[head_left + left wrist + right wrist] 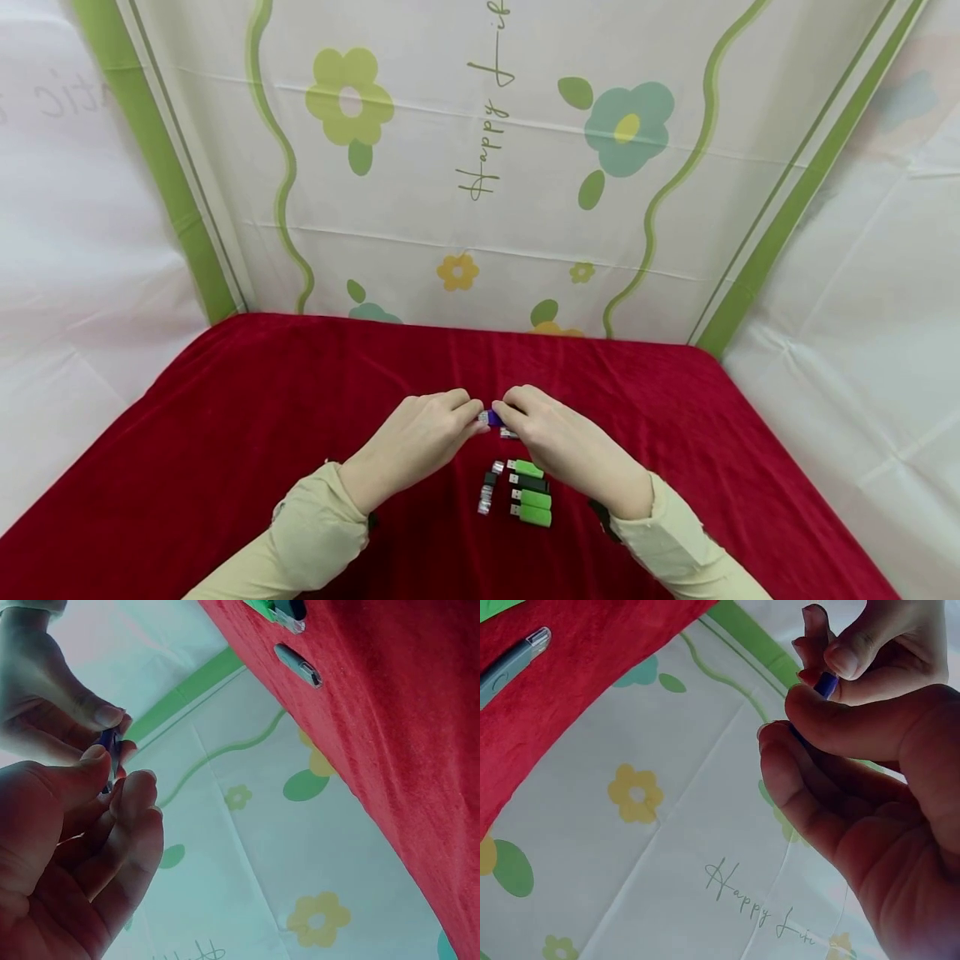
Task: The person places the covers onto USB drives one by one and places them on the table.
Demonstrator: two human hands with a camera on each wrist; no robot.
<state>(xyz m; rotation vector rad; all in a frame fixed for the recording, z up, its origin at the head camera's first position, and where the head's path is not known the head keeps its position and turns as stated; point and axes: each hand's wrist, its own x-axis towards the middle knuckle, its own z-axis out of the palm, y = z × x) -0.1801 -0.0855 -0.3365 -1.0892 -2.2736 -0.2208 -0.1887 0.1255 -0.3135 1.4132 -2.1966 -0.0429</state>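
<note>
A small blue USB stick (494, 418) is held between both hands, above the red cloth. My left hand (430, 433) pinches its silvery left end between thumb and fingers. My right hand (558, 435) pinches the blue body from the other side. Both wrist views show the blue stick (112, 742) bridging the two sets of fingertips, mostly covered by them. Just below, a grey USB stick (509, 433) lies on the cloth, partly hidden by my right hand; it shows more fully in the right wrist view.
On the red cloth (300, 467), green USB sticks (536, 517) and a black USB stick (530, 483) lie in a column, silver plugs facing left. Left of them is a line of small shiny caps (485, 500) with a dark one among them. A flowered white curtain (420, 200) stands behind.
</note>
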